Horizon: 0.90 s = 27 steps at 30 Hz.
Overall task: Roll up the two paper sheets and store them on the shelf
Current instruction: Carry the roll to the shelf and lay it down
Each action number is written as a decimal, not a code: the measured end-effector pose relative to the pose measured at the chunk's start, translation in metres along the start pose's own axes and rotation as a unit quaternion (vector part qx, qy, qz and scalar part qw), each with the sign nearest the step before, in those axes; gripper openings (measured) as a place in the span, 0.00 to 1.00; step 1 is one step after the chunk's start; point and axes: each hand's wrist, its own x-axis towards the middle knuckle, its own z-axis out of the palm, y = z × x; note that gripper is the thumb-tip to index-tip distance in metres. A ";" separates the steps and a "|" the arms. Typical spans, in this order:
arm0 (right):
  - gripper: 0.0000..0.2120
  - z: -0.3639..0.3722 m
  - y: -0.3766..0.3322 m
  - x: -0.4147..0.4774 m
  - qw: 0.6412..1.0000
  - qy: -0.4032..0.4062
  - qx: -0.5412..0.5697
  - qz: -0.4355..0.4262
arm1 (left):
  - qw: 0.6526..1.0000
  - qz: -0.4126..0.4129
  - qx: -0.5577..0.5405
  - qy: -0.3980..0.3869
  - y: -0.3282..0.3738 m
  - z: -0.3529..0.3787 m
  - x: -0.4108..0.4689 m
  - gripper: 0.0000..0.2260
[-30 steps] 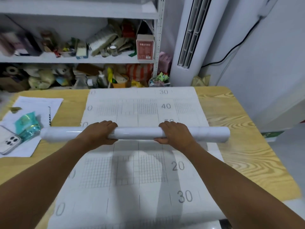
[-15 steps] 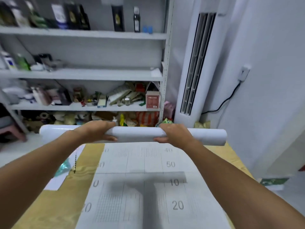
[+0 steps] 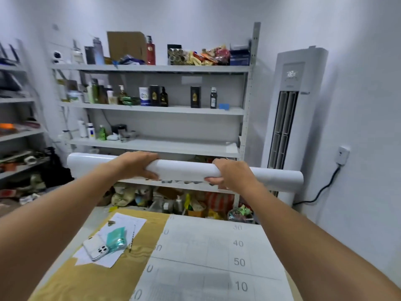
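1. A white paper roll [image 3: 184,170] hangs nearly level in the air, its long axis running left to right.
2. The left grip [image 3: 134,166] and right grip [image 3: 230,174] each curl round it, either side of its middle.
3. The shelf [image 3: 156,146] lies straight beyond, its boards parallel to the roll.
4. The second sheet [image 3: 217,257] lies flat and unrolled on the tabletop [image 3: 86,279].

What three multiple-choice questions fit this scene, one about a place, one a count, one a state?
1. Where is the phone? A on the floor; B on loose papers on the table; C on a chair.
2. How many hands grip the rolled sheet? A none; B one; C two.
3. The gridded sheet on the table is: A flat; B crumpled; C folded in half.
Key: 1 B, it lies on the papers. 2 C, left hand and right hand both wrap it. 3 A, it lies spread out.
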 end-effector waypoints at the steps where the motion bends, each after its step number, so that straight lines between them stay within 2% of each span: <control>1: 0.25 -0.008 -0.006 0.005 1.000 0.007 0.001 -0.004 | 1.000 -0.007 -0.003 0.007 -0.004 -0.007 -0.009 0.21; 13: 0.25 -0.050 -0.093 0.048 0.994 0.050 -0.009 -0.095 | 0.995 -0.091 0.027 0.035 -0.053 -0.043 -0.107 0.19; 16: 0.25 -0.056 -0.110 0.062 0.993 0.059 0.008 -0.100 | 0.994 -0.099 0.027 0.040 -0.075 -0.049 -0.117 0.22; 27: 0.25 -0.062 -0.202 0.121 0.991 0.089 0.012 -0.101 | 0.991 -0.098 0.047 0.074 -0.169 -0.066 -0.160 0.20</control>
